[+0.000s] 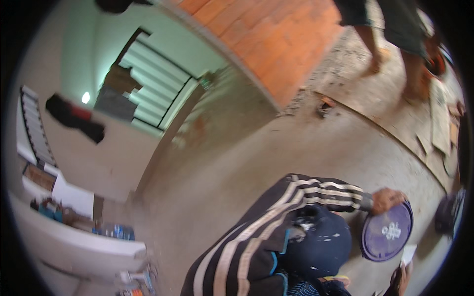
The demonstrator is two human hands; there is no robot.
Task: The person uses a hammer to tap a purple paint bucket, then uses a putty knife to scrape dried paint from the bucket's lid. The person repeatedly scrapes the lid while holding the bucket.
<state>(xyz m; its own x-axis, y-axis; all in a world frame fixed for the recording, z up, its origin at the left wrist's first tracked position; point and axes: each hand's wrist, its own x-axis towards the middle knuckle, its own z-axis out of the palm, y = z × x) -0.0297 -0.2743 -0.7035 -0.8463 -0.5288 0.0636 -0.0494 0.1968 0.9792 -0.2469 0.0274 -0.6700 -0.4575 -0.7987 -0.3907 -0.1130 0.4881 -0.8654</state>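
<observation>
My left arm, in a dark sleeve with pale stripes, bends across to a round purple lid [387, 231] with a white printed mark. My left hand [388, 200] is closed over the lid's upper rim. Whether a bucket is attached behind the lid cannot be seen. At the lower right, my right hand [404, 277] is partly cut off by the dark rim of the picture. Its fingers are closed on a small white flat piece [409, 253], just below the lid. My paint-spotted dark blue knee [321, 241] is beside the left forearm.
Another person's bare legs [412, 74] stand at the upper right near wooden boards [438, 118]. A dark container [447, 214] stands at the right. A small orange and dark object [324, 106] lies on the grey floor by orange brickwork [266, 44]. Plastic bottles [121, 232] sit at the left.
</observation>
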